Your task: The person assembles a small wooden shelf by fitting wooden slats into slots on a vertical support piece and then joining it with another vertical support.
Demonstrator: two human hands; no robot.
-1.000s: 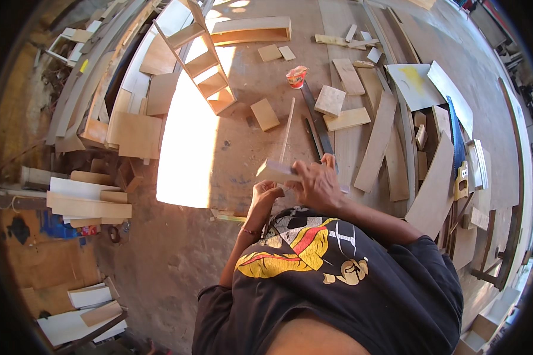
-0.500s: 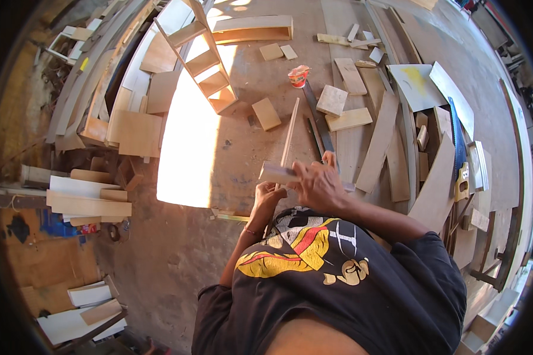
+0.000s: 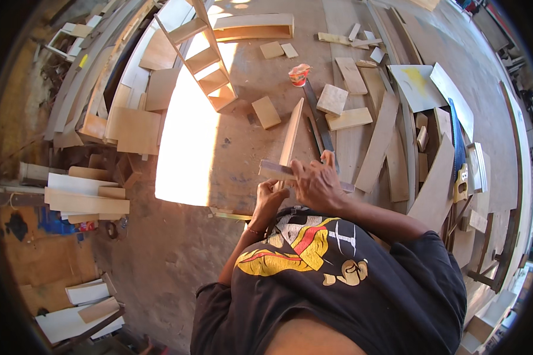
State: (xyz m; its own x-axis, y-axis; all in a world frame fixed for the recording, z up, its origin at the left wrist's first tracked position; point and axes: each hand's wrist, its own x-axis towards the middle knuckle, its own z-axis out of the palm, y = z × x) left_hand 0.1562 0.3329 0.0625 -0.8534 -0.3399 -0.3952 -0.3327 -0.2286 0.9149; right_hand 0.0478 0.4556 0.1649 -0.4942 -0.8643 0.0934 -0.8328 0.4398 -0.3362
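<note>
My left hand is closed around the near end of a long narrow wooden board, which points away from me with its pale broad face showing. Over that board, crosswise, lies a flat grey-brown bar. My right hand grips the bar from above near its middle, one finger raised. Its right end sticks out past my palm. Where my left fingers meet the board is partly hidden.
Loose wooden blocks and a red-white cup lie ahead, beside a dark metal bar. A shelf frame stands ahead left. Planks and a handsaw are on the right, board offcuts on the left.
The board has rolled in my left hand, so its broad face shows instead of a thin edge. The bar in my right hand has tilted and now shows a narrower face.
</note>
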